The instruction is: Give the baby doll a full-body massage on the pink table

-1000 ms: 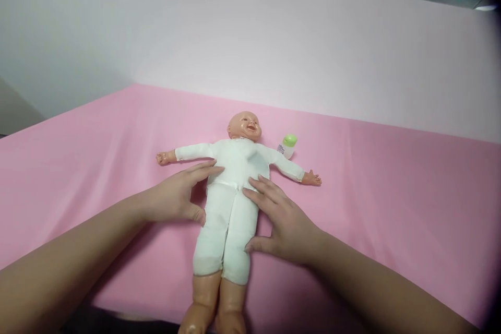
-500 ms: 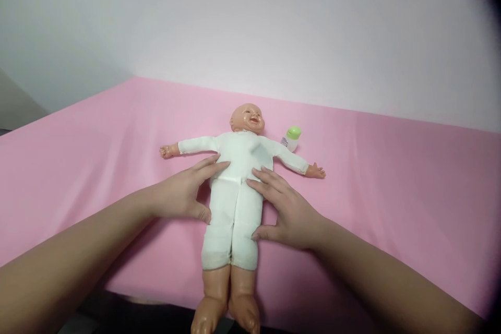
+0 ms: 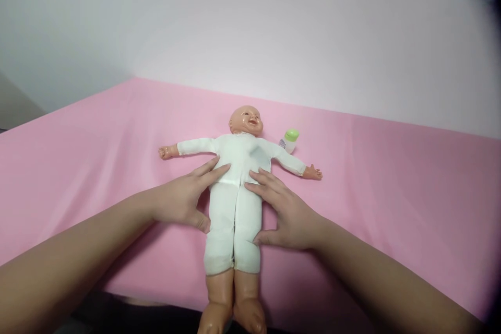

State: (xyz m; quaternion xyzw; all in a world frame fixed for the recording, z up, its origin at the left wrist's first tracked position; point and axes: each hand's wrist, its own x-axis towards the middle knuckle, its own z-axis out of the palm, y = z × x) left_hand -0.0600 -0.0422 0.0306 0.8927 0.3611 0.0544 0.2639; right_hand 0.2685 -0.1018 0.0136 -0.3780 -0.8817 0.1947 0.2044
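In the head view, the doll [image 3: 237, 188] lies face up on a pink cloth [image 3: 376, 188] that covers the table, its head toward the pale wall [image 3: 242, 31] and its legs toward the near edge. Its arms stretch out to both sides (the body is white, the head, fists and legs a shiny tan). The left hand [image 3: 287, 214] is open, fingers spread, its fingertips on the doll's lower torso and its thumb against the side of the leg, without gripping. The right hand [image 3: 183, 195] is likewise open on the opposite side, fingertips at the waist and thumb beside the thigh (whether that thumb presses or only hovers, I cannot tell). Just beyond the doll's outstretched arm, on the left hand's side, a small bottle [image 3: 290, 141] with a green cap [image 3: 291, 134] sits on the cloth, tilted, near the shoulder; its label is too small to read.
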